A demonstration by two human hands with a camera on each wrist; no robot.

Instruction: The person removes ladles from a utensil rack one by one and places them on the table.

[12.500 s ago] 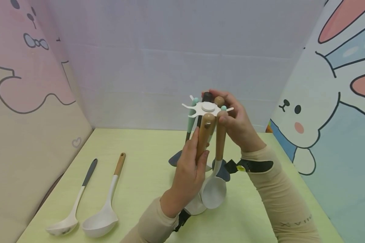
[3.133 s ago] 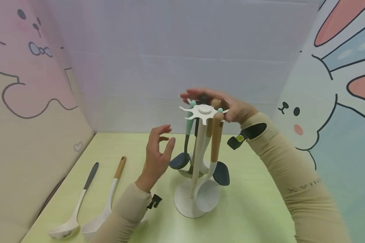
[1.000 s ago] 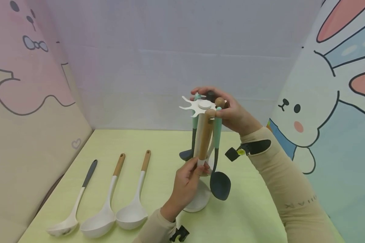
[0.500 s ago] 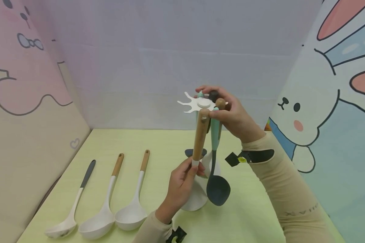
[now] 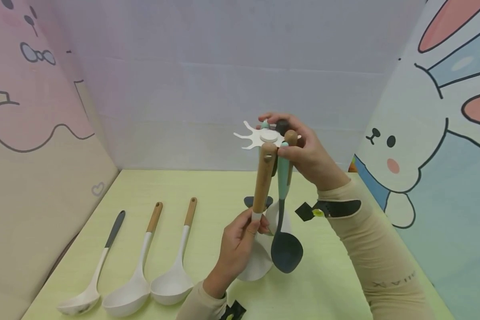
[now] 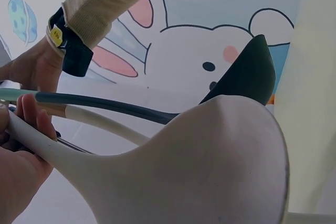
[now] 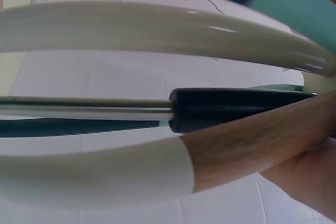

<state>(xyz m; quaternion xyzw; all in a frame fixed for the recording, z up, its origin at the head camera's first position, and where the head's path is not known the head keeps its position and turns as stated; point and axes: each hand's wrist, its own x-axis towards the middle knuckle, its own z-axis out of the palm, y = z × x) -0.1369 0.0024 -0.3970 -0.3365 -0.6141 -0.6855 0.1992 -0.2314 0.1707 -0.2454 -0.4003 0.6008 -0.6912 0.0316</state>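
Observation:
My left hand [image 5: 236, 249] grips the white neck of a spoon with a wooden handle [image 5: 264, 182], just below the wood. Its broad white bowl [image 6: 210, 161] fills much of the left wrist view; in the head view my hand hides it. The handle's top overlaps the hub of a white utensil rack [image 5: 269, 135]. My right hand [image 5: 314, 155] curls around the right side of the rack's top, thumb at the top of a mint-handled dark ladle [image 5: 286, 252]. A black-handled utensil [image 7: 226, 108] and another wooden-handled white one [image 7: 262, 150] hang beside it.
On the table's left lie a grey-handled white utensil [image 5: 94, 278], a wooden-handled white ladle [image 5: 136, 280] and another like it [image 5: 176, 271]. The rack's round base [image 5: 254, 266] stands below my hands. Cartoon-printed side walls and a pale back wall [image 5: 208, 89] surround the table.
A third utensil, a ladle, has joined those on the table. The rack has turned, bringing the mint-handled ladle forward. My left hand now grips the spoon, its handle shifted slightly left.

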